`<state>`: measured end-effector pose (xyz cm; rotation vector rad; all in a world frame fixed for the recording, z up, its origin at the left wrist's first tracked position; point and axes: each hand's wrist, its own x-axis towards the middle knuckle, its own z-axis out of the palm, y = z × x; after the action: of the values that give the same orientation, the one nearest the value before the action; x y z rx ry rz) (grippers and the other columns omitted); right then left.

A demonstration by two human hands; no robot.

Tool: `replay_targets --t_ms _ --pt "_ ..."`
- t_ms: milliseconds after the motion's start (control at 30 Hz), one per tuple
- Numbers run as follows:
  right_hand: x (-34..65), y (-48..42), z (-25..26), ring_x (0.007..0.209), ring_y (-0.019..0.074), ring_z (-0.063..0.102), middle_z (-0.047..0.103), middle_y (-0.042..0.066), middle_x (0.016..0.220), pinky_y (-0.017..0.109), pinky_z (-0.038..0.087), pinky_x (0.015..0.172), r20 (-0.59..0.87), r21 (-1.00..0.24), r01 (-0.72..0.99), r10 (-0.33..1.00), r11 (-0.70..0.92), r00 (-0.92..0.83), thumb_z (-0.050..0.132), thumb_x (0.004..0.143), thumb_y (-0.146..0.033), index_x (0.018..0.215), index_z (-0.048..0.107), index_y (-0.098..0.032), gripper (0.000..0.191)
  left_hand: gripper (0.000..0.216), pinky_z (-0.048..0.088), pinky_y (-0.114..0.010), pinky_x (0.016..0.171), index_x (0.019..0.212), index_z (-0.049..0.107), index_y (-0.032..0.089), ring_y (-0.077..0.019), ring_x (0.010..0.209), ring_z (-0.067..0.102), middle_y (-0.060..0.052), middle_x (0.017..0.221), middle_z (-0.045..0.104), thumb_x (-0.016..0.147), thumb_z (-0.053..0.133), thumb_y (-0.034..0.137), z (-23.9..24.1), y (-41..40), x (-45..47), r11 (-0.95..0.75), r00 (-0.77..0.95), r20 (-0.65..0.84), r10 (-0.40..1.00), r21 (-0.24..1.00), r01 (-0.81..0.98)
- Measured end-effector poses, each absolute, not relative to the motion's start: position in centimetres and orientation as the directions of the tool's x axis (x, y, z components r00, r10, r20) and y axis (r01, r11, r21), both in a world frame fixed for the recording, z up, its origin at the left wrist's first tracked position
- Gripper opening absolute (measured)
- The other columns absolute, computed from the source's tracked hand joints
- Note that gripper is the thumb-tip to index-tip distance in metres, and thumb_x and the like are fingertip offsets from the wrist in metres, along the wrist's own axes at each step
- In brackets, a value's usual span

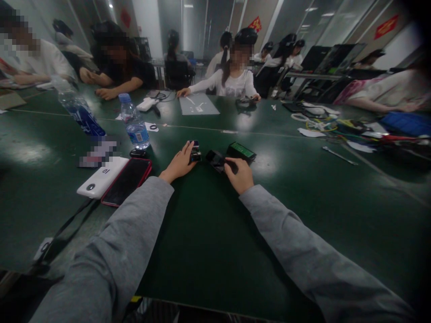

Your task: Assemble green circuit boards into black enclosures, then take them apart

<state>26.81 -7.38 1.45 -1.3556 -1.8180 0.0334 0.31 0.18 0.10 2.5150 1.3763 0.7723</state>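
My left hand [180,165] lies over a small dark object with shiny parts [195,156] on the green table [198,233], its fingers bent around the object's near side. What the object is cannot be made out. Between the thumb and fingers of my right hand [240,176] is a flat, glossy black rectangular piece [214,160], tilted just above or against the tabletop. Right behind that hand sits a black box with a green panel [241,151]. The two hands are apart, with the black piece between them.
Left of my hands lie a white power bank [103,177], a red-cased phone [128,181] and a strap [72,220]. Two water bottles [136,123] stand behind them. Tangled cables [323,123] and a thin metal rod [339,155] lie right. People sit across the table.
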Motion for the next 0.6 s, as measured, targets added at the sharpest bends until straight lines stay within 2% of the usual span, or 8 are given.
replay_targets --t_ms 67,133,233,300,467,600 --pt "27.1 -7.2 1.2 0.094 0.0303 0.060 0.067 0.015 0.102 0.051 0.050 0.089 0.579 -0.542 0.767 0.814 0.344 0.044 0.037 0.098 -0.051 0.105 0.066 -0.017 0.045 0.084 0.033 -0.055 0.118 0.161 0.007 0.016 -0.0379 0.150 0.030 -0.023 0.166 0.015 0.095 0.055 0.037 0.2 0.1 0.3 -0.556 0.438 0.354 0.826 0.388 0.735" --pt "27.2 -7.0 1.0 0.099 0.0314 0.060 0.066 0.016 0.105 0.053 0.050 0.093 0.595 -0.552 0.767 0.799 0.327 0.088 0.035 0.099 -0.056 0.112 0.064 -0.015 0.052 0.084 0.033 -0.055 0.118 0.161 0.007 0.017 -0.0380 0.150 0.030 -0.023 0.166 0.015 0.094 0.055 0.037 0.2 0.1 0.3 -0.558 0.437 0.359 0.825 0.394 0.731" --pt "27.2 -6.9 0.8 0.112 0.0353 0.057 0.061 0.022 0.117 0.055 0.048 0.100 0.615 -0.472 0.797 0.788 0.377 -0.009 0.050 0.093 -0.063 0.129 0.056 -0.009 0.065 0.084 0.032 -0.056 0.118 0.160 0.008 0.018 -0.0375 0.151 0.027 -0.023 0.166 0.016 0.094 0.055 0.036 0.3 0.1 0.3 -0.560 0.439 0.359 0.824 0.398 0.726" --pt "27.2 -7.0 0.9 0.116 0.0364 0.056 0.058 0.023 0.121 0.056 0.048 0.102 0.578 -0.422 0.809 0.809 0.409 -0.108 0.052 0.092 -0.059 0.134 0.052 -0.008 0.066 0.083 0.032 -0.056 0.119 0.160 0.007 0.018 -0.0367 0.152 0.025 -0.023 0.166 0.016 0.094 0.055 0.037 0.3 0.1 0.3 -0.562 0.440 0.361 0.822 0.395 0.727" --pt "29.6 -10.6 0.7 0.108 0.0332 0.062 0.059 0.017 0.118 0.053 0.055 0.093 0.478 -0.337 0.819 0.834 0.464 -0.276 0.048 0.095 -0.051 0.142 0.045 -0.017 0.058 0.084 0.033 -0.056 0.117 0.160 0.008 0.017 -0.0378 0.151 0.028 -0.024 0.165 0.017 0.094 0.055 0.038 0.4 0.1 0.3 -0.565 0.442 0.364 0.820 0.387 0.729" --pt "36.9 -16.3 -0.4 0.100 0.0344 0.065 0.061 0.019 0.115 0.053 0.058 0.081 0.489 -0.185 0.882 0.819 0.433 -0.299 0.043 0.098 -0.054 0.147 0.040 -0.018 0.061 0.084 0.033 -0.056 0.118 0.160 0.008 0.018 -0.0388 0.149 0.031 -0.023 0.166 0.017 0.095 0.054 0.040 0.3 0.1 0.3 -0.573 0.448 0.369 0.814 0.386 0.723"
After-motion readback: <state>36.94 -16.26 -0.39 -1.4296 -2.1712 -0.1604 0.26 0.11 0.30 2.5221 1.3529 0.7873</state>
